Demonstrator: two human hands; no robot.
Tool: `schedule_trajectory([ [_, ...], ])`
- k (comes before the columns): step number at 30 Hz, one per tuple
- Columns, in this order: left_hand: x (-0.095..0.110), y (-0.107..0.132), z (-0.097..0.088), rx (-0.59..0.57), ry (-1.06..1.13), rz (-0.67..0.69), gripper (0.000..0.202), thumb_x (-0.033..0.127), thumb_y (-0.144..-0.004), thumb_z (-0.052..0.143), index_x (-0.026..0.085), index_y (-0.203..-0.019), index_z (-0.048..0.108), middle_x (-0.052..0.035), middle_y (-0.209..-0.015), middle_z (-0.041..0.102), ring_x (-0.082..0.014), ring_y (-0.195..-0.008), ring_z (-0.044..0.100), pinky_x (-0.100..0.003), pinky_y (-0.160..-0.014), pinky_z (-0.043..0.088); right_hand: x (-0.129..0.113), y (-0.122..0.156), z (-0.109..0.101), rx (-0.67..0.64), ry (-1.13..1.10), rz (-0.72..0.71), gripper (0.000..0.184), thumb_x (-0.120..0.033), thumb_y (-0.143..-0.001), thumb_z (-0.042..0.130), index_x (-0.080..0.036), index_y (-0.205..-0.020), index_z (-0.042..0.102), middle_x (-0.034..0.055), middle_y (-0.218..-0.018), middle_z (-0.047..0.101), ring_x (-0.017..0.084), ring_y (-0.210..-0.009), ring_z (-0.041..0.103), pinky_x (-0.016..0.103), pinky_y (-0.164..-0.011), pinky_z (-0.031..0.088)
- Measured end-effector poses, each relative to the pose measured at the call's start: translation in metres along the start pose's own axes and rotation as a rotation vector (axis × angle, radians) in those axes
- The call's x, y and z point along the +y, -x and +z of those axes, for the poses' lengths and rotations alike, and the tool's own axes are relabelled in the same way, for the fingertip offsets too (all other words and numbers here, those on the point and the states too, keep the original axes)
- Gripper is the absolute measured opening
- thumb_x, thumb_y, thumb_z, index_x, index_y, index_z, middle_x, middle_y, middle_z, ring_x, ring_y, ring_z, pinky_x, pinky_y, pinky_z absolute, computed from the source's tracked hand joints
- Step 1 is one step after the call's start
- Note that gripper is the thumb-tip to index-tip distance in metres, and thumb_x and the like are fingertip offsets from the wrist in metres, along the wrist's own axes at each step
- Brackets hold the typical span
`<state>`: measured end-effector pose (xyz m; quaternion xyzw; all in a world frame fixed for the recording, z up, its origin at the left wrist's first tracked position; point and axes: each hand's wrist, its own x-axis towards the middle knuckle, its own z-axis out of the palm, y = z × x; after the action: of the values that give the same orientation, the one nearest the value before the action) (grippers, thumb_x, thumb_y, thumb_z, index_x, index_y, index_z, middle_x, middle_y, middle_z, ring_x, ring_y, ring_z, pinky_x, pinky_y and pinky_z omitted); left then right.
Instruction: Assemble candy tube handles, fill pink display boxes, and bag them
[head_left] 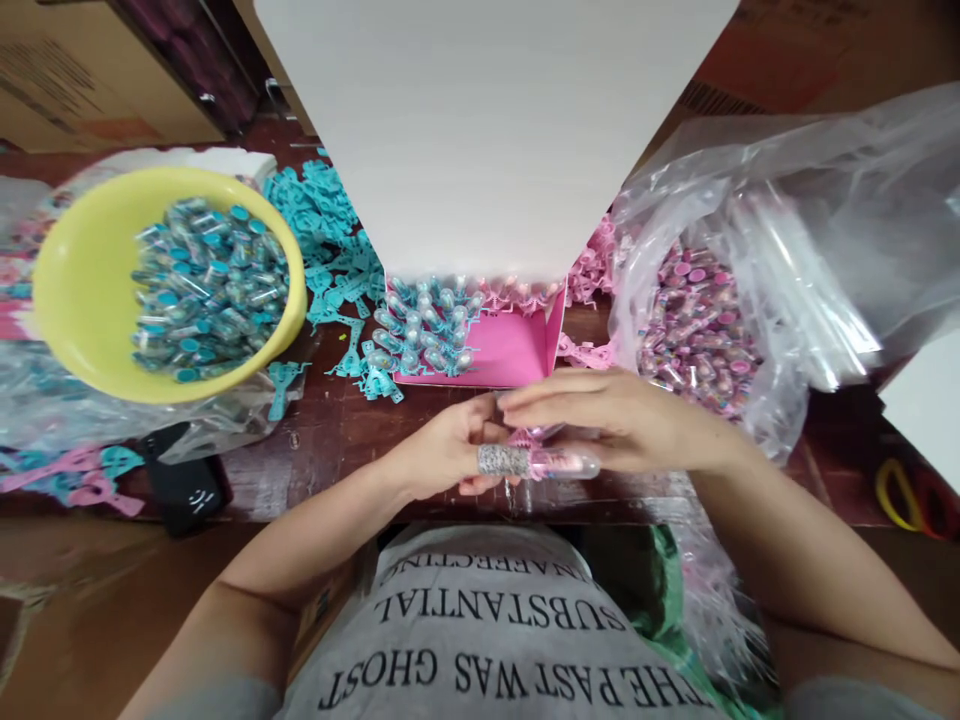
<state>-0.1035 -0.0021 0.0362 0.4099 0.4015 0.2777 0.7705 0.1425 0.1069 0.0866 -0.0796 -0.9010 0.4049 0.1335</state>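
Note:
My left hand (442, 447) is closed on a clear capsule tube with a pink end (566, 463), its thumb wrapped in a grey speckled band (502, 460). My right hand (630, 415) reaches over from the other side, its fingers meeting the left ones around a pink plastic piece (529, 437). The fingers partly hide this piece and whatever lies under them. Just beyond my hands is a pink box (514, 345) with a raised white lid (495, 130). Blue-trimmed capsules (424, 325) stand in its left part, and pink ones (517, 293) line the back.
A yellow bowl (82, 290) of blue-capped capsules stands left. Blue plastic pieces (315, 210) are heaped beside it. A clear bag (780, 400) of pink-capped capsules (697, 320) lies right. A black phone (184, 485) is at the front left, yellow-handled scissors (892, 495) far right.

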Motion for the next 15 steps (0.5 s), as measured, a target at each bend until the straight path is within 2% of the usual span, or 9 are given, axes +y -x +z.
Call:
schedule_trajectory([
  [1, 0.003, 0.003, -0.001, 0.024, -0.089, 0.058, 0.064, 0.05, -0.089, 0.08, 0.019, -0.137, 0.054, -0.0005, -0.076, 0.074, -0.0102, -0.045, 0.056, -0.023, -0.043, 0.043, -0.001, -0.001, -0.002, -0.002, -0.014, 0.003, 0.036, -0.033, -0.107, 0.061, -0.035, -0.142, 0.068, 0.0024, -0.135, 0.076, 0.017, -0.123, 0.073, 0.034, -0.103, 0.061],
  [3, 0.015, 0.006, -0.011, 0.243, -0.377, 0.269, 0.065, 0.053, -0.091, 0.079, 0.02, -0.141, 0.055, -0.0062, -0.09, 0.079, -0.0183, -0.072, 0.074, -0.03, -0.065, 0.06, 0.002, -0.002, -0.006, 0.135, 0.031, 0.085, 0.027, -0.036, -0.108, 0.058, -0.033, -0.131, 0.074, 0.0006, -0.121, 0.08, 0.016, -0.107, 0.077, 0.032, -0.094, 0.063],
  [5, 0.034, -0.002, -0.031, 0.532, -0.741, 0.508, 0.056, 0.051, -0.094, 0.078, 0.022, -0.138, 0.061, -0.0113, -0.115, 0.078, -0.0268, -0.111, 0.075, -0.039, -0.097, 0.06, 0.012, -0.007, -0.01, 0.329, 0.198, 0.241, 0.028, -0.046, -0.105, 0.063, -0.03, -0.124, 0.076, 0.0031, -0.114, 0.081, 0.02, -0.098, 0.077, 0.037, -0.089, 0.062],
  [6, 0.044, -0.011, -0.044, 0.6, -0.923, 0.584, 0.047, 0.049, -0.098, 0.073, 0.021, -0.134, 0.065, -0.0128, -0.128, 0.075, -0.0305, -0.129, 0.068, -0.045, -0.11, 0.054, 0.021, -0.011, -0.011, 0.39, 0.303, 0.322, 0.029, -0.048, -0.104, 0.065, -0.028, -0.121, 0.077, 0.0048, -0.111, 0.081, 0.023, -0.096, 0.077, 0.039, -0.087, 0.061],
  [7, 0.054, -0.022, -0.058, 0.563, -1.091, 0.63, 0.038, 0.045, -0.1, 0.069, 0.021, -0.13, 0.069, -0.0128, -0.138, 0.071, -0.0334, -0.142, 0.059, -0.05, -0.119, 0.047, 0.031, -0.017, -0.012, 0.411, 0.404, 0.391, 0.03, -0.049, -0.103, 0.065, -0.027, -0.118, 0.077, 0.0065, -0.109, 0.081, 0.025, -0.095, 0.076, 0.041, -0.085, 0.06],
  [8, 0.063, -0.034, -0.072, 0.459, -1.238, 0.652, 0.032, 0.043, -0.102, 0.066, 0.021, -0.125, 0.072, -0.0113, -0.144, 0.069, -0.0347, -0.149, 0.053, -0.052, -0.124, 0.041, 0.042, -0.025, -0.011, 0.39, 0.488, 0.441, 0.03, -0.048, -0.103, 0.065, -0.025, -0.117, 0.077, 0.0079, -0.108, 0.081, 0.027, -0.095, 0.075, 0.042, -0.084, 0.058],
  [9, 0.07, -0.046, -0.084, 0.354, -1.364, 0.645, 0.028, 0.039, -0.103, 0.062, 0.021, -0.122, 0.074, -0.0097, -0.147, 0.068, -0.0352, -0.152, 0.05, -0.055, -0.126, 0.037, 0.053, -0.033, -0.01, 0.342, 0.548, 0.475, 0.03, -0.046, -0.103, 0.064, -0.024, -0.117, 0.077, 0.009, -0.109, 0.08, 0.029, -0.097, 0.074, 0.042, -0.082, 0.056],
  [11, 0.078, -0.063, -0.103, 0.246, -1.526, 0.6, 0.029, 0.035, -0.104, 0.056, 0.022, -0.121, 0.076, -0.0083, -0.145, 0.07, -0.0348, -0.148, 0.054, -0.056, -0.126, 0.037, 0.073, -0.049, -0.005, 0.263, 0.614, 0.507, 0.031, -0.043, -0.103, 0.061, -0.023, -0.12, 0.076, 0.0103, -0.112, 0.08, 0.03, -0.101, 0.072, 0.04, -0.08, 0.052],
  [15, 0.08, -0.063, -0.117, 0.286, -1.614, 0.573, 0.036, 0.035, -0.104, 0.047, 0.021, -0.115, 0.078, -0.0096, -0.137, 0.075, -0.0322, -0.134, 0.066, -0.051, -0.116, 0.046, 0.092, -0.063, -0.003, 0.228, 0.678, 0.47, 0.034, -0.047, -0.105, 0.056, -0.023, -0.119, 0.076, 0.0099, -0.111, 0.078, 0.029, -0.103, 0.069, 0.036, -0.075, 0.045],
])
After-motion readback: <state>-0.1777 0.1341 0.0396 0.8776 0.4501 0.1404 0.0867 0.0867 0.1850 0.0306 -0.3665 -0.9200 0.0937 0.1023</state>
